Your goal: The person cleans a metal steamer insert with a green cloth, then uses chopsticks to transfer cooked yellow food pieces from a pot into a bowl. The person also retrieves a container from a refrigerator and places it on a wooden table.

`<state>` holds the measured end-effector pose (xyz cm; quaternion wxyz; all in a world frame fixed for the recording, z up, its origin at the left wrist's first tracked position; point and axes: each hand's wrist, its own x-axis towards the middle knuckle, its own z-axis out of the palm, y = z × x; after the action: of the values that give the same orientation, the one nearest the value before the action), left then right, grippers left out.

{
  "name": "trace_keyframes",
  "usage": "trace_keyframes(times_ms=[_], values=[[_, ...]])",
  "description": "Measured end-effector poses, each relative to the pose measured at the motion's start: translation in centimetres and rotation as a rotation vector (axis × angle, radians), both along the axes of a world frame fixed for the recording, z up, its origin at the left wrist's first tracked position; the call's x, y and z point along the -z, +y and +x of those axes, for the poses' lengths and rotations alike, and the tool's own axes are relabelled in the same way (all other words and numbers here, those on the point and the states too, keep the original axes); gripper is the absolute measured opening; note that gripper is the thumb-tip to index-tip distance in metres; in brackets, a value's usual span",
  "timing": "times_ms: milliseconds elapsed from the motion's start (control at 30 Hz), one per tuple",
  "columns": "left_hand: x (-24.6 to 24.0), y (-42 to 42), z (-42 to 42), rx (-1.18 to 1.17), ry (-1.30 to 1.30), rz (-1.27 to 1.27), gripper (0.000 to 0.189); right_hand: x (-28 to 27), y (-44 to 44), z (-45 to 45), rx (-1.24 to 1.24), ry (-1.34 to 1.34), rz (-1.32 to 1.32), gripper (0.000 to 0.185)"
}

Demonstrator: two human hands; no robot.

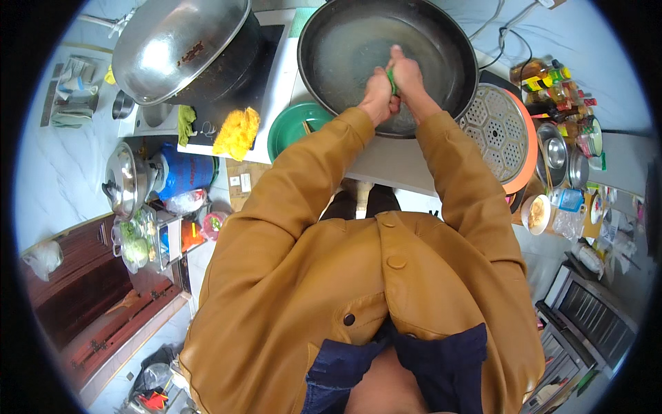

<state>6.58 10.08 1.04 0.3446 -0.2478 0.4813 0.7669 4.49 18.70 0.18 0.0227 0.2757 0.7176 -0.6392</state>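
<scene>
A large dark frying pan point(336, 57) sits on the counter in front of me, its bottom wet or cloudy. Over it my left hand point(379, 95) and my right hand point(407, 77) are pressed together. Both grip a small green cloth point(391, 82), of which only a bit shows between the fingers. A green plastic basin point(283, 129) stands left of the pan, partly hidden by my left sleeve, with what look like chopsticks point(307, 127) in it. To the pan's right lies a perforated metal plate point(491, 132) within an orange rim.
A big pot with a tilted metal lid point(170, 46) occupies the black cooktop point(271, 52) at left. A yellow cloth point(237, 133) and an olive-green cloth point(186, 124) hang near the counter's front edge. Several sauce bottles point(558, 98), metal bowls point(556, 152) and a white bowl point(536, 213) crowd the right.
</scene>
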Motion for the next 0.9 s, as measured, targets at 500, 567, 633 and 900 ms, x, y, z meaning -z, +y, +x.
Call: trace_keyframes(times_ms=[500,567,633,900], values=[[-4.6,-8.3,-0.6,0.550,0.605,-0.168,0.036,-3.8,3.3,6.2,-0.191,0.294,-0.031,0.025],[-4.7,-9.1,-0.5,0.528,0.630,-0.293,0.036,-5.3,3.6,6.1,-0.139,0.261,-0.137,0.015],[-4.3,-10.3,-0.1,0.490,0.836,-0.510,0.037,-7.0,3.0,5.8,-0.079,0.218,-0.209,0.012],[-4.9,-9.9,4.2,-0.102,0.498,-0.006,0.025,-7.1,-7.7,9.9,-0.295,0.179,-1.022,0.027]])
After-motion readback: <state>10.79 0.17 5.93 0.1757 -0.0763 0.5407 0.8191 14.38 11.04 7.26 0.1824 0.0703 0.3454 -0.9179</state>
